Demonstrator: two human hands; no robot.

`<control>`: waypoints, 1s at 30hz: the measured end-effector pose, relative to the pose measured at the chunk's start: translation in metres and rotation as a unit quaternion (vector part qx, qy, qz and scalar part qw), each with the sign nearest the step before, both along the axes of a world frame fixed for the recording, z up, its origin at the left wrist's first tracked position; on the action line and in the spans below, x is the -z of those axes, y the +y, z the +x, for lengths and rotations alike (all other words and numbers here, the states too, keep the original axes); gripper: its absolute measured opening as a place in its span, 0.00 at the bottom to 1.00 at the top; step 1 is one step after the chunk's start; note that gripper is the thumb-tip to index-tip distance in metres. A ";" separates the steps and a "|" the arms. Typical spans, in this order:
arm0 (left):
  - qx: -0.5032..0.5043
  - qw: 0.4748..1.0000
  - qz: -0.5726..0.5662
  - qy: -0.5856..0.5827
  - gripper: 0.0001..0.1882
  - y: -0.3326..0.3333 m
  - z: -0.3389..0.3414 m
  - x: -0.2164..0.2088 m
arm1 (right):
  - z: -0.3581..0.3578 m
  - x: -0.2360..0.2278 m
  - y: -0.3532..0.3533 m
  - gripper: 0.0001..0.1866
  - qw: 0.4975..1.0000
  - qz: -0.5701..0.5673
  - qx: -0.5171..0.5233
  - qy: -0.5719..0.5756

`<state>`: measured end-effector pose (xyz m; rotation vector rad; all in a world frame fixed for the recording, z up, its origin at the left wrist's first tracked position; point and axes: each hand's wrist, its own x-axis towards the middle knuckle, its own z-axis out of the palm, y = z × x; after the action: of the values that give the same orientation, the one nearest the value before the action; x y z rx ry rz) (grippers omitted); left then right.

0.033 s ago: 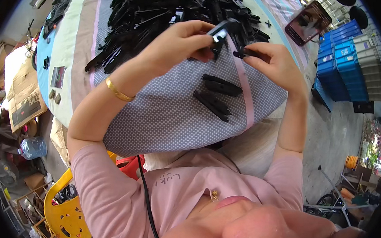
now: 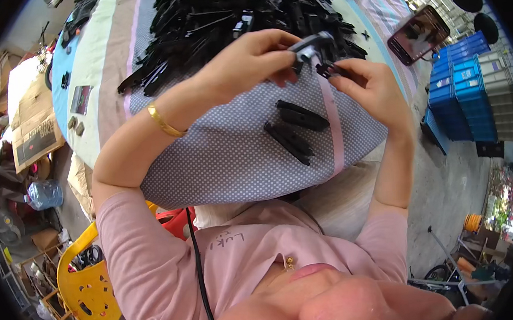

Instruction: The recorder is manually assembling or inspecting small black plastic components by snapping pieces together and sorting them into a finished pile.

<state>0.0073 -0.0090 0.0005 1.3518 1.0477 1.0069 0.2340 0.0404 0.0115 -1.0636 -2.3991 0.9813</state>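
My left hand (image 2: 261, 58) is closed on a glossy black plastic part (image 2: 313, 42) with a bright reflection on it, raised over the near edge of a pile of black plastic parts (image 2: 199, 21). Just to the right, my right hand (image 2: 370, 83) pinches a small black piece (image 2: 323, 69) between thumb and fingers, close to the part in my left hand. Whether the two pieces touch, I cannot tell. Below my hands, two long black plastic pieces (image 2: 302, 116) lie side by side on the patterned tablecloth (image 2: 220, 156).
On the right, a phone (image 2: 419, 34) stands tilted at the table's side, with blue crates (image 2: 463, 92) stacked beyond it. A small picture card (image 2: 81, 101) and some small stones (image 2: 75, 126) lie on the left. A yellow chair (image 2: 90, 284) stands at lower left.
The small black piece in my right hand has turned slightly and shows more of itself. The part in my left hand has tilted a little. Both hands keep their grip.
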 end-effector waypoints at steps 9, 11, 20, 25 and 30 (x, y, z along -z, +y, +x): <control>0.068 0.994 0.032 0.081 0.12 -0.021 -0.007 -0.020 | -0.038 0.008 -0.033 0.16 0.980 0.047 0.044 0.188; 0.059 0.995 0.008 0.078 0.12 -0.025 -0.020 -0.028 | -0.043 0.005 -0.031 0.17 0.976 -0.031 0.028 0.212; -0.415 0.903 0.041 0.105 0.17 -0.042 -0.288 -0.008 | 0.004 0.036 0.033 0.21 0.912 0.377 0.110 -0.117; -0.603 0.794 -0.070 -0.019 0.11 -0.087 -0.408 0.030 | -0.002 0.030 0.027 0.18 0.948 0.281 0.121 -0.086; -0.590 0.771 -0.132 0.198 0.11 -0.074 -0.367 0.019 | 0.000 0.029 0.023 0.14 0.943 0.307 0.123 -0.025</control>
<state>-0.3599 -0.0834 -0.0180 0.5456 2.4082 1.3689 0.2343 0.0638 -0.0176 -1.1001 -2.2876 0.0964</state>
